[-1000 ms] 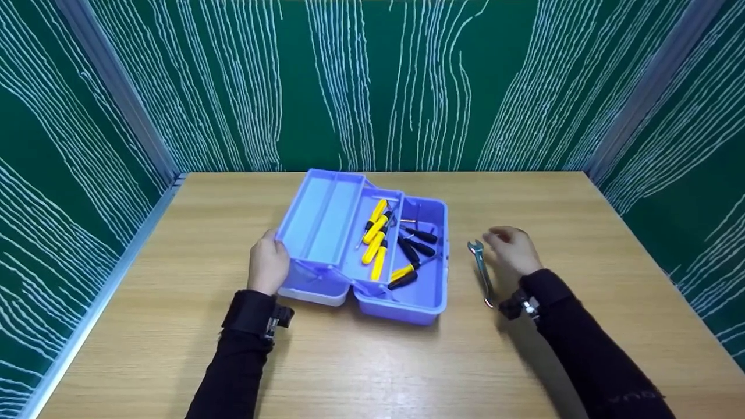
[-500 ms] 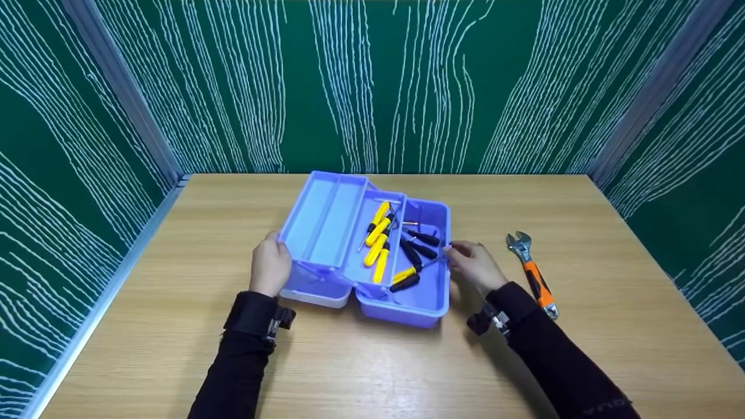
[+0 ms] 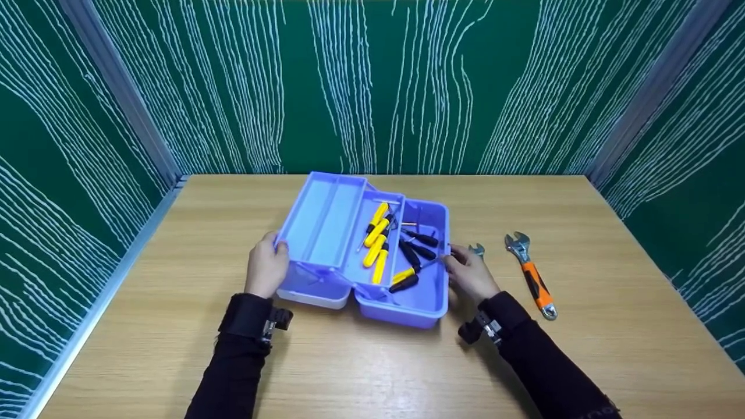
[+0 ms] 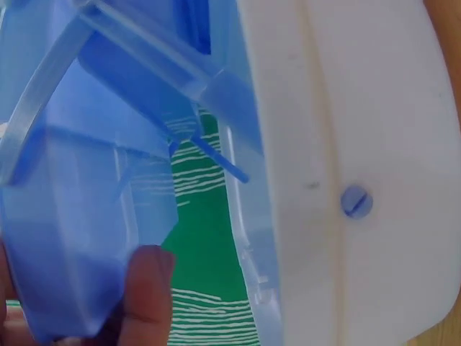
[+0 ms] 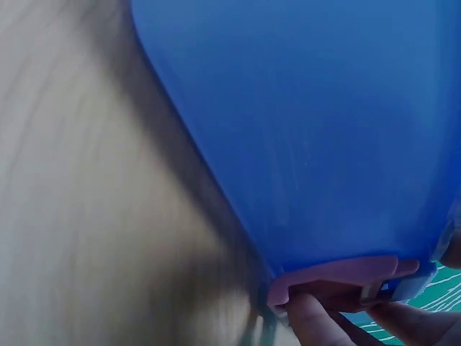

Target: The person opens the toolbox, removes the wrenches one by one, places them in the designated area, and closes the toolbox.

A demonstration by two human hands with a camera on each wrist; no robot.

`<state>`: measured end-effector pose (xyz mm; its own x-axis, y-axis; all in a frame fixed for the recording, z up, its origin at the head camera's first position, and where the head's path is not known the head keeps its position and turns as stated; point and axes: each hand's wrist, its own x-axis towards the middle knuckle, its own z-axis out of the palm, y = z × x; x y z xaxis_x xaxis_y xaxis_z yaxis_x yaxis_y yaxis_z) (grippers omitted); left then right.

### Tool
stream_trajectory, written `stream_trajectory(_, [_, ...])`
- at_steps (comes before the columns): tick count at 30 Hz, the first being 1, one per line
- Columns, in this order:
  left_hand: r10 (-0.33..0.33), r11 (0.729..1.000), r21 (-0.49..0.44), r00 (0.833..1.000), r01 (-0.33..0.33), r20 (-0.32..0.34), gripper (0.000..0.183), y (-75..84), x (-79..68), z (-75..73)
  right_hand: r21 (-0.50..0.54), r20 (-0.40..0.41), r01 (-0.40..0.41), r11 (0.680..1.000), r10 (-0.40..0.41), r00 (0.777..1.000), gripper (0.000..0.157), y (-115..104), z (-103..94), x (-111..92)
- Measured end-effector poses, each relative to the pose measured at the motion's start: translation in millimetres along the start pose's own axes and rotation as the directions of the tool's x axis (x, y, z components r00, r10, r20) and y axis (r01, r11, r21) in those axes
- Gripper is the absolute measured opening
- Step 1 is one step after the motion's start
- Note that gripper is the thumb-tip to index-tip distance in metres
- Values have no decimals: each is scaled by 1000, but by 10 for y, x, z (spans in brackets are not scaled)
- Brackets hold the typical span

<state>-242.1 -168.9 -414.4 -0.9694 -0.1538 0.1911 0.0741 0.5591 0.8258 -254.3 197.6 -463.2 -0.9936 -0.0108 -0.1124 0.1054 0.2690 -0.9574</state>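
A purple-blue toolbox (image 3: 401, 318) stands opened out, its tray (image 3: 317, 218) raised to the left. My left hand (image 3: 266, 266) grips that tray's outer left edge; the thumb (image 4: 148, 295) lies against it in the left wrist view. On the toolbox's right wall, my right hand (image 3: 472, 274) holds the side at a reddish latch (image 5: 346, 274), with fingers under the latch and a digit near the rim. Yellow-handled screwdrivers (image 3: 377, 235) lie in the inner tray. Several black-handled tools (image 3: 410, 253) and one yellow-handled screwdriver (image 3: 401, 276) lie in the bottom.
Right of the toolbox lies an adjustable wrench (image 3: 531, 276) with an orange and black handle. A smaller wrench (image 3: 476, 250) shows only its head behind my right hand. Green walls with white lines (image 3: 407, 87) border the wooden table (image 3: 372, 372) at the back and sides.
My right hand has moved left from above the adjustable wrench to the toolbox's right wall, uncovering that wrench and hiding most of the smaller one. The left hand keeps its grip on the tray.
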Motion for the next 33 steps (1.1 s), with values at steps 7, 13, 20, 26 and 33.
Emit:
stream_trajectory(7, [-111,988,-113,994,110,-1,50,-124,1,-103,1,-58,38,999,-38,998,45,26,32,-18])
stream_trajectory(13, [-170,982,-81,986,169,4,43,-285,39,-107,-9,-57,36,999,-36,998,46,11,34,-26])
stream_trajectory(20, [-163,985,77,979,154,127,34,-467,12,0,-16,-48,30,999,-31,998,47,13,32,-31])
stream_trajectory(26, [-168,985,62,975,160,148,33,-527,-18,61,-35,-59,27,999,-29,998,46,24,40,-34])
stream_trajectory(33, [-185,983,18,967,185,173,38,-517,-25,31,-46,-93,66,997,-70,993,45,38,70,-45])
